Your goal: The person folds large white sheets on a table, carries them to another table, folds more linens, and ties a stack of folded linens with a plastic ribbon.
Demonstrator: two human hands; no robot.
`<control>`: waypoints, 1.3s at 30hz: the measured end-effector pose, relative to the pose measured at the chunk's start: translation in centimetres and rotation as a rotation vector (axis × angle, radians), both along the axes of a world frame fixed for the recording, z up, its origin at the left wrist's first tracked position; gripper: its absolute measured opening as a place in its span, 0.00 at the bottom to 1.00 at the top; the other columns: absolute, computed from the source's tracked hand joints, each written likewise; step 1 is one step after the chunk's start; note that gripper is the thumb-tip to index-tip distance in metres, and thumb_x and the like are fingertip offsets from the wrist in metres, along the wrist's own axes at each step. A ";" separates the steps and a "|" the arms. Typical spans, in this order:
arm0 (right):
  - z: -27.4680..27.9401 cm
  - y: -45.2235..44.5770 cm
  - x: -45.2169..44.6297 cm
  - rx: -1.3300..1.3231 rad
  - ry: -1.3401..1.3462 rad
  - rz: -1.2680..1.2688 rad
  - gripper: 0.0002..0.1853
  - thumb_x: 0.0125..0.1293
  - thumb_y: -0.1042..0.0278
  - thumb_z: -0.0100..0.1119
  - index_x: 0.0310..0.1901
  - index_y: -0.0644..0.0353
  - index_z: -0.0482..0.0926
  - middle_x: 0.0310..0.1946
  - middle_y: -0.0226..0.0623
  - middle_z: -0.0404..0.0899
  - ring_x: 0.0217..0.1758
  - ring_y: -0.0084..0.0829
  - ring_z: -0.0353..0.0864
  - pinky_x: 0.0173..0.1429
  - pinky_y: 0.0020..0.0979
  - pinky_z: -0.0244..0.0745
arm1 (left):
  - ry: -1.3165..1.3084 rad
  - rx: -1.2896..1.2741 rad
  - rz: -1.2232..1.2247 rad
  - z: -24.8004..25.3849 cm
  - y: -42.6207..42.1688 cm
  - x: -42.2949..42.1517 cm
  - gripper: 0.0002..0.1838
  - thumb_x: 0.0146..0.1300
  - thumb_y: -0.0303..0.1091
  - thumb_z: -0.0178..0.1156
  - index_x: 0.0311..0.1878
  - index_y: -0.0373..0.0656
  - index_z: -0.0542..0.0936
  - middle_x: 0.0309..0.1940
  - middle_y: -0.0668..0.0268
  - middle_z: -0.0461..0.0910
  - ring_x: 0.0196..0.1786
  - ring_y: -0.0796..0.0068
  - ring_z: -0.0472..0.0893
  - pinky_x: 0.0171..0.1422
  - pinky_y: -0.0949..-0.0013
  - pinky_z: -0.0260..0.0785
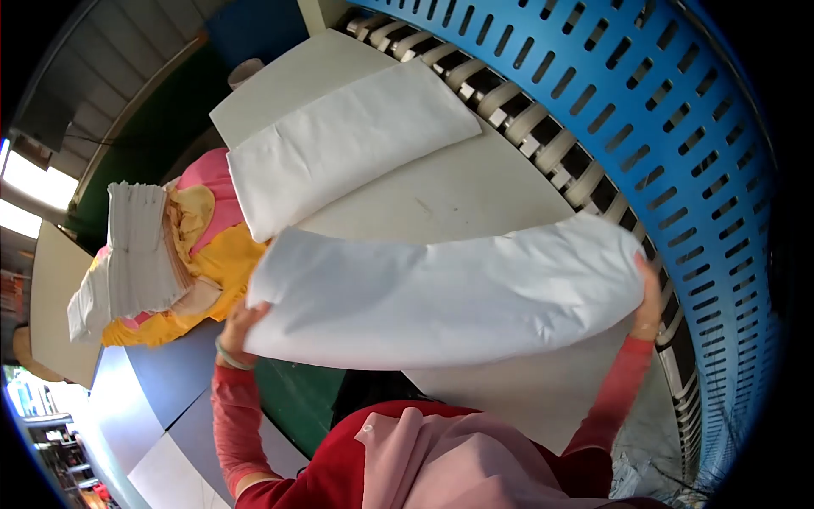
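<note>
Over the pale table [424,208] | white cloth [449,297] held out lengthwise | left hand [244,327] gripping one end (a band [231,354] circles that wrist) | right hand [649,293] gripping the other | second folded cloth [352,144] lying on the table just beyond

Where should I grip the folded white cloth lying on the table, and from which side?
Probably the two short ends of the folded white cloth, coming in from left and right: it lies flat and long on the table, so end grips should balance it. Its near left corner looks crowded by the held white cloth.
</note>
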State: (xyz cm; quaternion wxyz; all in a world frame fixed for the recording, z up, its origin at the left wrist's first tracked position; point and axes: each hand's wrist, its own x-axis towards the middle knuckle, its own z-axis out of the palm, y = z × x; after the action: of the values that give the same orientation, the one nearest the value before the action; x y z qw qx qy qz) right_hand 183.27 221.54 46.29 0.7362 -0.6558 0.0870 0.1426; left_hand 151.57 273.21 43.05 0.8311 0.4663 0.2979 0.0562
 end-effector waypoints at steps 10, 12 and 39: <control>2.8 25.7 17.4 0.019 -0.386 0.427 0.20 0.60 0.60 0.56 0.49 0.66 0.73 0.43 0.31 0.76 0.43 0.22 0.75 0.47 0.21 0.67 | -0.258 0.471 0.396 -2.0 19.7 2.6 0.15 0.60 0.38 0.52 0.47 0.41 0.72 0.40 0.62 0.74 0.44 0.65 0.74 0.50 0.64 0.67; -1.3 29.3 21.1 -0.008 -0.381 0.413 0.20 0.58 0.61 0.59 0.48 0.66 0.74 0.42 0.32 0.76 0.41 0.21 0.75 0.45 0.21 0.68 | -0.169 0.619 0.456 -9.7 23.1 3.2 0.16 0.60 0.36 0.53 0.49 0.39 0.72 0.42 0.61 0.74 0.46 0.64 0.73 0.51 0.64 0.65; -19.3 31.4 12.6 0.559 0.322 -0.268 0.15 0.47 0.70 0.62 0.38 0.60 0.74 0.33 0.35 0.78 0.36 0.32 0.78 0.41 0.33 0.76 | -0.057 -0.198 0.071 -16.1 23.6 4.2 0.24 0.59 0.45 0.52 0.54 0.40 0.69 0.50 0.60 0.72 0.52 0.65 0.71 0.57 0.61 0.63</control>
State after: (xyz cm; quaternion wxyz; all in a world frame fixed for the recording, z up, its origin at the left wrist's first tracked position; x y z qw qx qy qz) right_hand 195.88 252.92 26.96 0.8763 -0.3809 0.2448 0.1645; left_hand 155.78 296.77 26.99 0.8787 0.3694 0.2945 0.0690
